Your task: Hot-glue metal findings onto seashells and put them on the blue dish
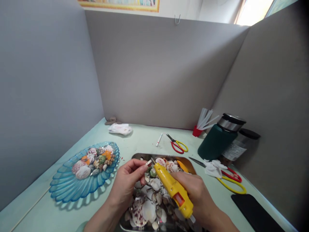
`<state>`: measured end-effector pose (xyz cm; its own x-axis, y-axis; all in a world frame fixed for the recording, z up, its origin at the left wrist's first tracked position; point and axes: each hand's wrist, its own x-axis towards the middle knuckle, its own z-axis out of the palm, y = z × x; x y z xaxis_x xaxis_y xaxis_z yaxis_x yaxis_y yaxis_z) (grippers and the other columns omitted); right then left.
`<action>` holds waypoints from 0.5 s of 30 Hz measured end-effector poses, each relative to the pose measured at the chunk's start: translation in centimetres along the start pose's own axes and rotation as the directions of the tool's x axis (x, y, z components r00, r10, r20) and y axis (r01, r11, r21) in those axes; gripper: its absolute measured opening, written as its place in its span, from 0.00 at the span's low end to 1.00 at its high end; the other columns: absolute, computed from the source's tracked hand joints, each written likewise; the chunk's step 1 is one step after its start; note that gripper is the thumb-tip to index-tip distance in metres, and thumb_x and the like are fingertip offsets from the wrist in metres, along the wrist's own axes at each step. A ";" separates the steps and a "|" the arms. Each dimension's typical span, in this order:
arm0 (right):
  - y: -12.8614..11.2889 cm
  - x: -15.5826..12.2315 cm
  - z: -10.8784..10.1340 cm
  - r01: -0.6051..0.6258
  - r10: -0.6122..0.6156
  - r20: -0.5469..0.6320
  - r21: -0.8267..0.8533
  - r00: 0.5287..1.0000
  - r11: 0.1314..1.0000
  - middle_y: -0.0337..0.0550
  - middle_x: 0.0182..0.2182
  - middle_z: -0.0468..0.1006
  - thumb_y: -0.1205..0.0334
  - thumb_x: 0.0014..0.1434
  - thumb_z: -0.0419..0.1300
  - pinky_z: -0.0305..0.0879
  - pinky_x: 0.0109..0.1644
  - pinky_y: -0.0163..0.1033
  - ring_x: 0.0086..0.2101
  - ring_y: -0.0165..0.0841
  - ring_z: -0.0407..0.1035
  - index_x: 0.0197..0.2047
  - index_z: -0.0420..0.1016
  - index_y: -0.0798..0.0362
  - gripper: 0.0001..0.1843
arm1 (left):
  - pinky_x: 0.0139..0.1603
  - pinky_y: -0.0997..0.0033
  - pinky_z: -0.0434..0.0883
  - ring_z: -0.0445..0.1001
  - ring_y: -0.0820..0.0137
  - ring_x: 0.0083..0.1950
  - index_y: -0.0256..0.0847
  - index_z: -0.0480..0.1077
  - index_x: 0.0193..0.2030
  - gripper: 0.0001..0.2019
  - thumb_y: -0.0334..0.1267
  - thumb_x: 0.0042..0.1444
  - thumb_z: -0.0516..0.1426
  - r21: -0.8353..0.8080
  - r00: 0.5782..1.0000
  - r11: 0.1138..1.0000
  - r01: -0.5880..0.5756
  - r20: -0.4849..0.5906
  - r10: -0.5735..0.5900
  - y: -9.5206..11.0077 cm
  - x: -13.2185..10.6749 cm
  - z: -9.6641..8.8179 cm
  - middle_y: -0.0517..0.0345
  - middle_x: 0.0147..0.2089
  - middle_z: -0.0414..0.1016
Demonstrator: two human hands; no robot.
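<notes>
My right hand [193, 187] is wrapped round a yellow hot glue gun [172, 187], its nozzle pointing up and to the left. Between the thumb and fingers of my left hand [130, 175] is a small whitish piece [149, 162], close to the nozzle tip; its kind is too small to make out. Both hands are above a metal tray [193, 167] filled with seashells [148, 211]. To the left, a blue scalloped glass dish [74, 187] carries a cluster of colourful shells [95, 161].
Scissors with red and yellow handles [177, 144] lie behind the tray; another pair [231, 183] is at right under crumpled tissue [214, 168]. Glue sticks stand in a red cup [197, 131]. A green bottle [217, 141], a jar [238, 148] and a black phone-like slab [256, 211] are at right.
</notes>
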<state>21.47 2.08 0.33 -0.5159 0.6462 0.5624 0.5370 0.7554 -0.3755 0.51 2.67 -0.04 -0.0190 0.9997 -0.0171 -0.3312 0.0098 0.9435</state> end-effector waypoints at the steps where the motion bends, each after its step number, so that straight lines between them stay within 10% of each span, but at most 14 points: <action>1: 0.0 0.0 0.0 -0.009 0.009 0.005 0.005 1.000 1.000 0.40 0.21 0.69 0.58 0.57 0.55 0.54 0.26 0.34 0.22 0.31 0.63 0.32 0.68 0.54 0.08 | 0.23 0.82 0.58 0.63 0.81 0.18 0.36 0.73 0.31 0.08 0.38 0.47 0.64 0.009 1.000 1.000 0.002 -0.003 -0.002 0.0 0.0 0.0 0.67 0.16 0.67; 15: 1.7 -0.2 0.9 0.013 -0.017 0.027 0.124 0.999 0.992 0.38 0.20 0.67 0.51 0.60 0.52 0.51 0.24 0.34 0.21 0.30 0.62 0.32 0.69 0.54 0.15 | 0.21 0.83 0.55 0.62 0.83 0.16 0.36 0.74 0.30 0.09 0.40 0.46 0.64 0.029 0.998 0.997 0.065 -0.021 -0.064 0.1 0.0 0.0 0.67 0.16 0.66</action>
<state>21.89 3.35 -1.06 -0.5427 0.6361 0.5486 0.4433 0.7716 -0.4562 0.48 2.64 0.04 -0.0173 0.9962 -0.0848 -0.3044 0.0755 0.9496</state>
